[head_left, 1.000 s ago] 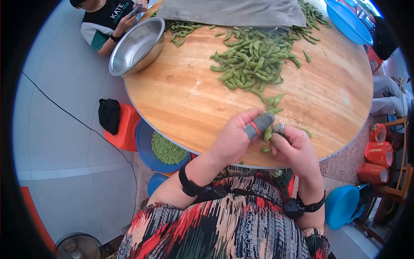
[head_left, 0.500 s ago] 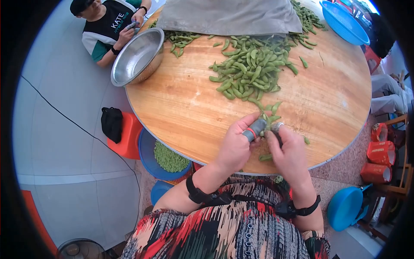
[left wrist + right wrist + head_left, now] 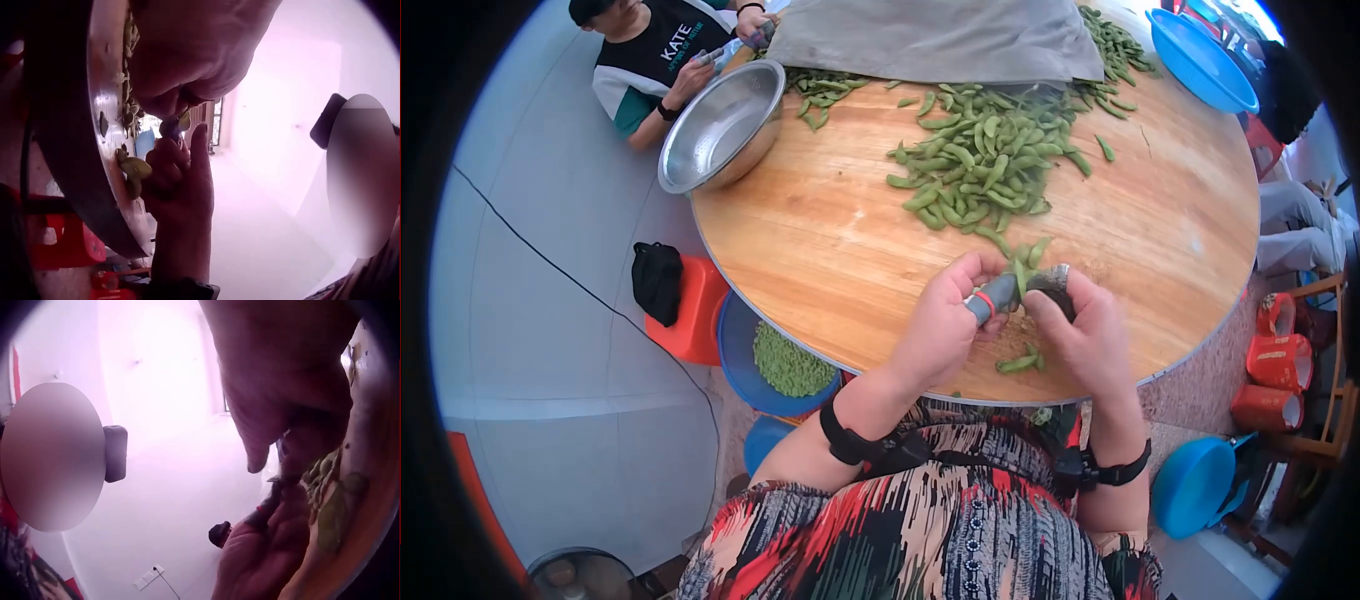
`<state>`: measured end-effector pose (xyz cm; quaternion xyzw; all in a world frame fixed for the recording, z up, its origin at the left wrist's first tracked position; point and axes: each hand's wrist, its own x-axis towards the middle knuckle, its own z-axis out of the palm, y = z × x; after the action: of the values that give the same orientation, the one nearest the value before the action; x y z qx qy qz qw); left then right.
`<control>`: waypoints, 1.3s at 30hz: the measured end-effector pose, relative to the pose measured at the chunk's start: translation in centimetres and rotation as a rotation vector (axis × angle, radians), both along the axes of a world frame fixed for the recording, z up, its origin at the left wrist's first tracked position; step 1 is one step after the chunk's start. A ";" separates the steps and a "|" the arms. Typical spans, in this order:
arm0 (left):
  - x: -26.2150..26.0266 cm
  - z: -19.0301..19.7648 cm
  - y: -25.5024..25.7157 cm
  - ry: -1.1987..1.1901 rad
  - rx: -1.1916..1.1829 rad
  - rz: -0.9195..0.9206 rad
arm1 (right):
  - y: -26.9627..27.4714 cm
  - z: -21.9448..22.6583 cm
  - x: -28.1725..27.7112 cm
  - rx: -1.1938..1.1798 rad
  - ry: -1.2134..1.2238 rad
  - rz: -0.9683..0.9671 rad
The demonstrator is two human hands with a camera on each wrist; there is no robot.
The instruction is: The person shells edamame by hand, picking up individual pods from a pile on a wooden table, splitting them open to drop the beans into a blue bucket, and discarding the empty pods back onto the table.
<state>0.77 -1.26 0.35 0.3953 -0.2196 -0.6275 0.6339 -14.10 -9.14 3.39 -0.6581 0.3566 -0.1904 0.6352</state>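
Observation:
Near the front edge of the round wooden table (image 3: 840, 240), the left hand (image 3: 945, 325) pinches a green pod (image 3: 1021, 276) between thumb and fingers; a grey cover with a red band is on its thumb. Close beside it, the right hand (image 3: 1088, 330) has curled fingers at the pod's other side, with grey wrapping on a finger. Whether the right fingers grip the pod is hard to tell. Some pods (image 3: 1020, 362) lie below the hands, and a large pile of pods (image 3: 985, 155) lies beyond them. In the left wrist view a pod (image 3: 167, 128) shows between the hands.
A metal bowl (image 3: 722, 128) stands at the table's left edge, a grey cloth (image 3: 930, 40) at the back, a blue basket (image 3: 1203, 60) at the back right. Below the left edge, a blue basin holds shelled beans (image 3: 792, 362). Another person (image 3: 650, 60) sits at the far left.
Both hands stay close together, the right one slightly shifted and turned. More green pieces lie below them than half a second ago. The other person's hand has moved toward the pods behind the bowl.

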 end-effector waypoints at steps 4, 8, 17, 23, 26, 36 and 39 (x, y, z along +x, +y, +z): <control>0.4 -0.6 0.1 0.298 -0.009 -0.058 | 1.1 0.1 0.4 -0.396 0.014 -0.074; -0.3 0.2 0.2 0.343 0.019 -0.010 | 2.1 1.1 0.6 -0.516 0.063 -0.083; -0.2 -0.6 0.8 0.244 -0.103 0.016 | 3.0 0.2 1.2 -0.650 0.099 -0.161; -0.5 -0.6 0.9 0.281 -0.060 -0.010 | 3.5 0.3 1.4 -0.814 0.305 -0.083; 0.0 -0.6 0.9 0.171 -0.048 -0.019 | 3.3 -0.1 1.2 -0.743 0.295 -0.036; -0.6 -0.2 0.4 0.058 -0.028 -0.018 | 4.2 -0.8 1.3 -0.854 0.328 -0.094; -0.2 0.1 0.7 -0.050 0.018 -0.041 | 4.0 -0.6 0.8 -0.885 0.368 -0.023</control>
<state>0.59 -0.54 0.49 0.4120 -0.2378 -0.6322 0.6116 -13.34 -5.19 2.83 -0.8841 0.3551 -0.2109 0.2184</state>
